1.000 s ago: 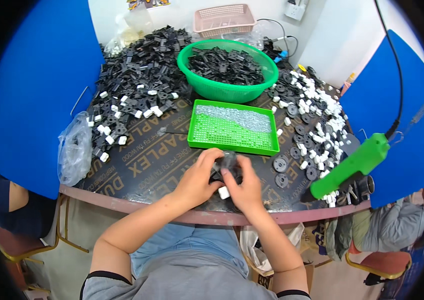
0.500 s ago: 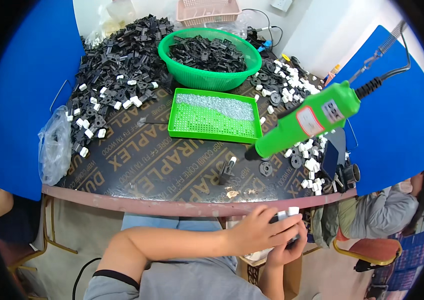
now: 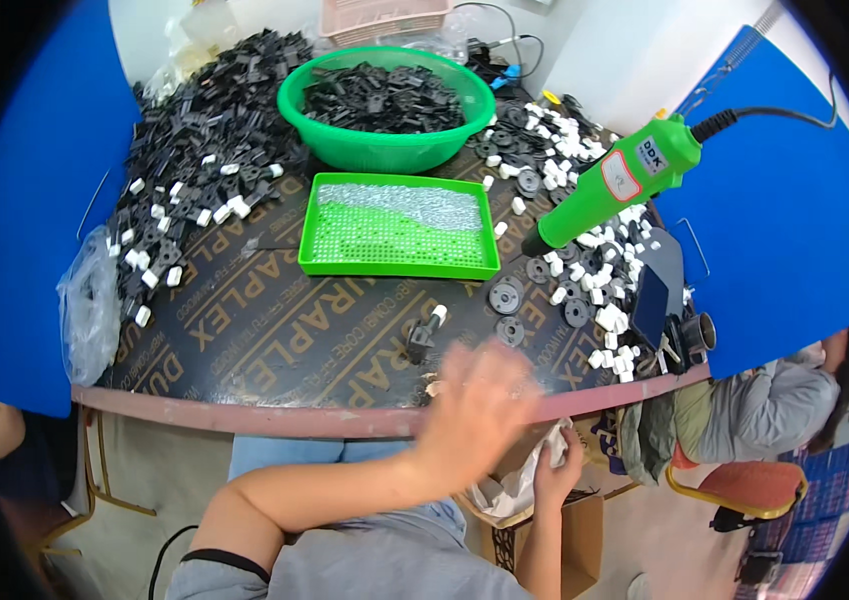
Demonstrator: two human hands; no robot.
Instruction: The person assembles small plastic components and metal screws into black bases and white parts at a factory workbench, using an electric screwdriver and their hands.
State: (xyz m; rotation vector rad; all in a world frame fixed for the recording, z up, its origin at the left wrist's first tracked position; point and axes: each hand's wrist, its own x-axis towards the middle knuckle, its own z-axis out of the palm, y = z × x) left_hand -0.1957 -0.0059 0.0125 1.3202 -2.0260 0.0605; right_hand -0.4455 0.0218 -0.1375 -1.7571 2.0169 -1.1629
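Note:
My left hand (image 3: 480,410) is smeared by motion above the table's front edge, so its fingers cannot be read. Just beyond it stands a small black plastic part (image 3: 420,342) with a white piece (image 3: 439,312) at its top. My right hand (image 3: 557,470) is low beyond the edge, its thumb and fingers apart beside the white liner (image 3: 515,492) of a cardboard box. No part shows in that hand. Black round discs (image 3: 506,295) lie right of the upright part. A green electric screwdriver (image 3: 615,185) hangs above them, tip pointing down left.
A green tray (image 3: 400,268) holds small silvery pieces. Behind it, a green basket (image 3: 385,150) is full of black parts, with a heap of black parts (image 3: 215,130) to the left. White pieces (image 3: 610,320) lie at right, near a phone (image 3: 650,305). Blue partitions flank the table.
My hands have parted: the left moved up over the table edge, the right down to the lined box. The black-and-white part between them is no longer visible. The view has shifted slightly.

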